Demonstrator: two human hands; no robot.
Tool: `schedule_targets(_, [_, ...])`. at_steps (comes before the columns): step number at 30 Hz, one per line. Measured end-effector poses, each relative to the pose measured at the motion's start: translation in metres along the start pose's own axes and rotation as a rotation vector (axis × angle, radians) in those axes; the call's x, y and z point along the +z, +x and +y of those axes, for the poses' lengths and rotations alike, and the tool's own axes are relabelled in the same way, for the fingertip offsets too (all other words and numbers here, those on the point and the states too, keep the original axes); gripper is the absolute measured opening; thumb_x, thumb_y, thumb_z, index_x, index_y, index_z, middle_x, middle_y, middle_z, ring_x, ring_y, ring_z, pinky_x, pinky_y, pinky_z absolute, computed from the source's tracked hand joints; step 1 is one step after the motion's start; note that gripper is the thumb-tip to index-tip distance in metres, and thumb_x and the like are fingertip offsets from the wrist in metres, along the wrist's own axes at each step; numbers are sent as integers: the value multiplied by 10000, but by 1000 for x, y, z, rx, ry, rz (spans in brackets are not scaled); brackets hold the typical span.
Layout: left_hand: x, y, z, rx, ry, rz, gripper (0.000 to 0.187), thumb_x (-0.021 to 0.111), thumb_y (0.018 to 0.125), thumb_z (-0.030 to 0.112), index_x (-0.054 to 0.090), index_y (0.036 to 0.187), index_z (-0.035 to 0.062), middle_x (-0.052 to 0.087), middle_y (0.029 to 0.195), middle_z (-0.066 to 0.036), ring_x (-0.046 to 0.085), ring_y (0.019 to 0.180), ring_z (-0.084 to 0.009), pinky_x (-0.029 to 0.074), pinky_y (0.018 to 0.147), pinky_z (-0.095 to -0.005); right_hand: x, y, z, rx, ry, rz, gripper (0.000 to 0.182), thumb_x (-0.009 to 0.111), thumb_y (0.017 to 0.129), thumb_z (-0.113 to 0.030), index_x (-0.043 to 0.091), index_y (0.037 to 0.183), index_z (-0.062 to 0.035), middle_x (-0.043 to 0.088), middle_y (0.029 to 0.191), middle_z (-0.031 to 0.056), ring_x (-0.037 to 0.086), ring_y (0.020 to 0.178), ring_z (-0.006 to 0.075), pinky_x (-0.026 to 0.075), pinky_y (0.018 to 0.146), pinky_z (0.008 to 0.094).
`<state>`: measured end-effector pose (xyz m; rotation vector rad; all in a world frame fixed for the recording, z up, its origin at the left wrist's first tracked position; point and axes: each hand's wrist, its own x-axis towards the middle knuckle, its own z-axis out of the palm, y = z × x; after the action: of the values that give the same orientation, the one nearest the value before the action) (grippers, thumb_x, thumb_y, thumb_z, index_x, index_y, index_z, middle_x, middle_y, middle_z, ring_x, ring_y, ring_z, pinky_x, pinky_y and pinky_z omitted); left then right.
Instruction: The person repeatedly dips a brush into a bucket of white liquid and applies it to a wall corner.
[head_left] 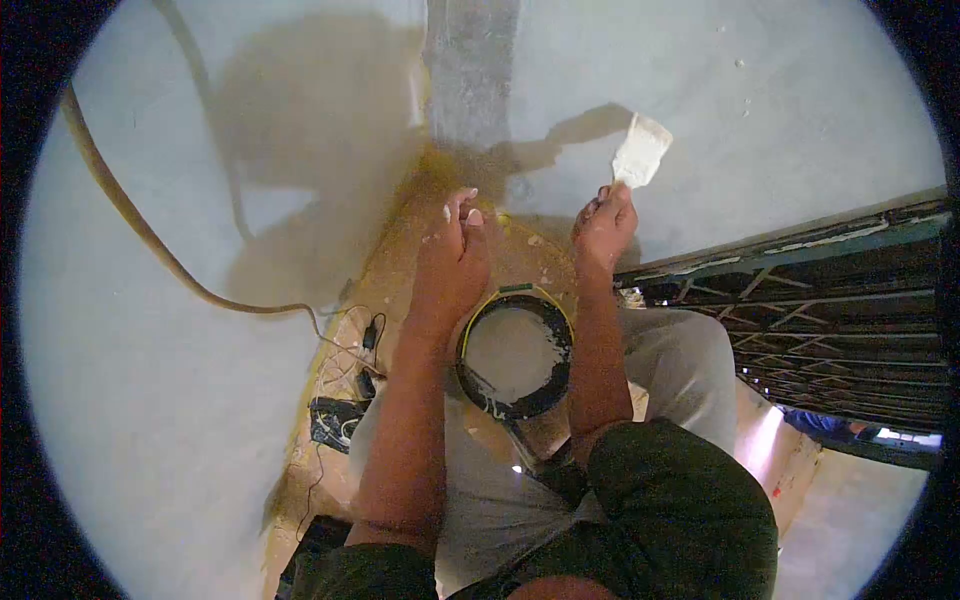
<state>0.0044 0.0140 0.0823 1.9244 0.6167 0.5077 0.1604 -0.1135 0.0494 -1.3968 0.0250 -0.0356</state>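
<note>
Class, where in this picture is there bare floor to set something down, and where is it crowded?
Free: the speckled brown floor beyond the round black bucket of grey paste, between left hand and right hand. Crowded: beside the left forearm, where thin pale cables and a small black object lie.

The left forearm point(405, 430) reaches forward, and the left hand point(455, 257) is raised, its fingers point(462, 203) loosely bent and marked with pale smears. The right forearm point(599, 345) stretches forward too, apart from the left, the right hand point(606, 232) curled in a grip.
</note>
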Motion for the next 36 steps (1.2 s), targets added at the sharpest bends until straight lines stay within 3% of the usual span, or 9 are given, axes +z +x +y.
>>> schedule_targets(3, [2, 2, -4, -42, 7, -24, 295, 369, 983, 291, 467, 1214, 136, 617, 864, -131, 612, 753, -263, 477, 736, -429, -21, 22, 57, 24, -51, -48, 370, 359, 983, -357, 435, 724, -104, 402, 516, 13, 368, 384, 103, 295, 346, 264])
schedule_targets(6, [4, 5, 0, 26, -23, 3, 313, 361, 982, 305, 466, 1216, 124, 622, 850, -122, 608, 721, -277, 477, 730, -424, -38, 44, 143, -407, -580, 24, 383, 366, 976, -365, 420, 710, -94, 385, 501, 45, 374, 375, 150, 311, 353, 324])
schedule_targets(8, [-1, 5, 7, -17, 38, -52, 338, 356, 978, 320, 464, 1220, 110, 621, 903, -149, 609, 780, -313, 472, 765, -436, -23, 6, 147, 279, -399, 147, 417, 373, 962, -380, 415, 667, -88, 364, 481, 71, 341, 343, 206, 274, 345, 388])
schedule_targets(9, [0, 5, 6, -16, 40, -49, 338, 356, 978, 320, 464, 1220, 110, 621, 903, -149, 609, 780, -313, 472, 765, -436, -55, 20, 189, 279, -397, 145, 417, 373, 962, -380, 415, 667, -88, 364, 481, 71, 341, 343, 206, 274, 345, 388])
schedule_targets(11, [1, 5, 7, 58, 81, 6, 347, 356, 974, 319, 461, 1228, 107, 609, 965, -184, 599, 861, -350, 457, 800, -459, -60, 28, 246, 746, -375, -6, 379, 412, 928, -311, 391, 611, -105, 337, 467, 70, 301, 323, 207, 238, 331, 388])
schedule_targets(13, [-3, 3, 13, 7, 49, -30, 335, 383, 954, 268, 466, 1208, 67, 593, 994, -236, 576, 912, -400, 442, 820, -476, -57, 34, 252, 736, -341, -30, 371, 413, 925, -311, 398, 617, -104, 342, 468, 65, 309, 326, 201, 242, 329, 379])
schedule_targets(24, [7, 8, 5, -75, -40, -121, 334, 414, 937, 216, 474, 1202, 23, 557, 1107, -263, 537, 1041, -403, 411, 905, -454, -12, 31, -11, 563, -46, -133, 307, 427, 893, -306, 466, 680, -87, 388, 485, 15, 385, 360, 135, 286, 311, 296])
schedule_targets(29, [7, 2, 21, -121, -46, -201, 345, 406, 943, 233, 464, 1224, 42, 595, 1003, -262, 571, 951, -428, 434, 857, -486, 16, 2, -124, 139, -87, -132, 337, 396, 971, -349, 473, 789, -77, 364, 506, -18, 281, 346, 81, 185, 295, 230])
schedule_targets(36, [0, 1, 17, -65, 64, -204, 359, 386, 947, 273, 454, 1240, 77, 606, 929, -246, 586, 888, -435, 445, 819, -485, -8, -6, -216, -67, -67, -158, 307, 400, 956, -322, 496, 828, -60, 362, 479, -23, 265, 328, 64, 182, 292, 224])
